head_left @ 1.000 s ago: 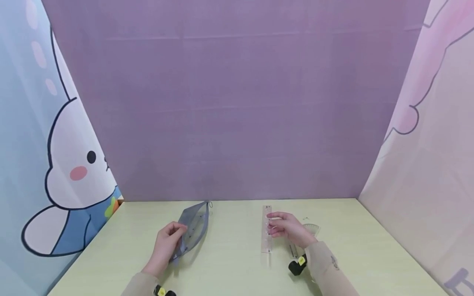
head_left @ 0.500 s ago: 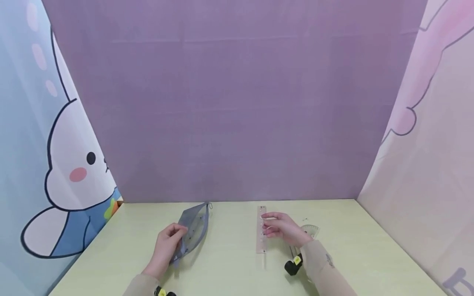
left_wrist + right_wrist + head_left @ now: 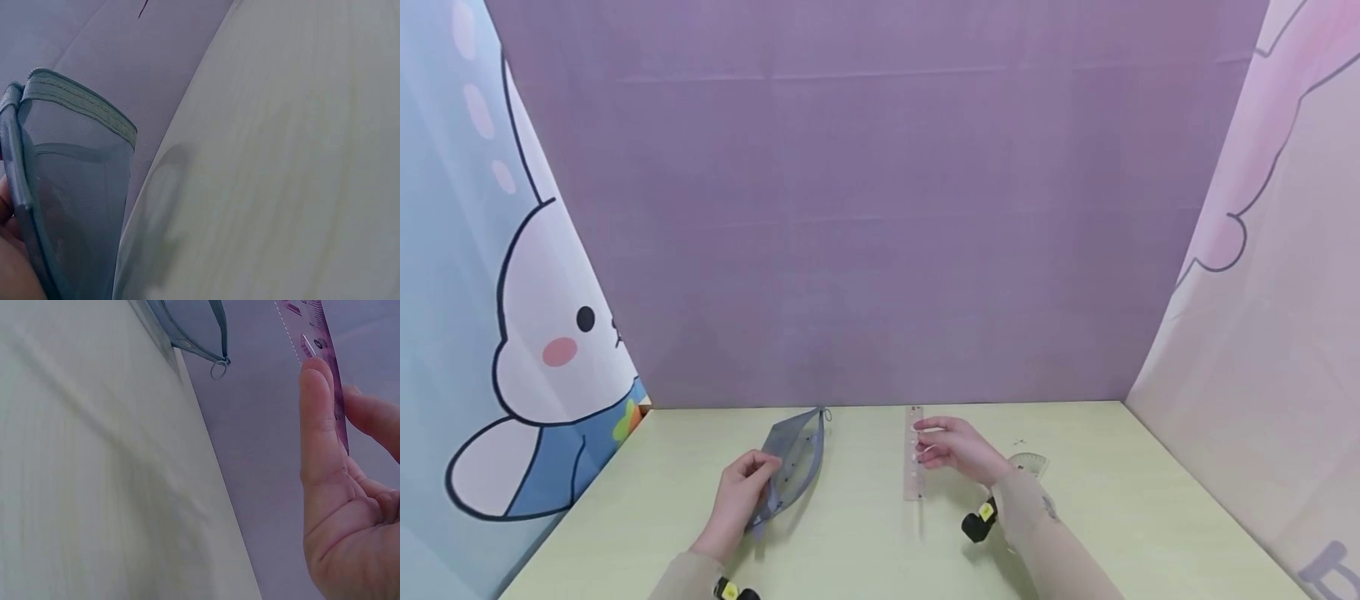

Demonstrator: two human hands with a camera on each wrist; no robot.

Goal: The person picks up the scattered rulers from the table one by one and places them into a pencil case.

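Observation:
My left hand [image 3: 739, 496] pinches the side of a grey mesh zip pouch [image 3: 790, 437] whose mouth gapes toward the right. In the left wrist view, the see-through mesh pouch [image 3: 78, 187] stands on edge with its sewn band on top. My right hand [image 3: 961, 450] holds a clear, pink-tinted ruler [image 3: 913, 479] upright, right of the pouch and apart from it. The right wrist view has the ruler [image 3: 307, 344] pinched between thumb and fingers, its far part cut off by the frame. A small ring [image 3: 218, 369] hangs from the pouch's corner.
A clear protractor [image 3: 1032, 463] lies on the pale wood-grain table [image 3: 1112, 517], partly hidden behind the right forearm. Near it is a tiny dark-marked clear item [image 3: 1019, 442]. A purple cloth [image 3: 880, 250] hangs behind, with printed curtains at both sides.
My right hand has moved left with the ruler, closer to the pouch and slightly up in the view. The left hand and pouch stay nearly still.

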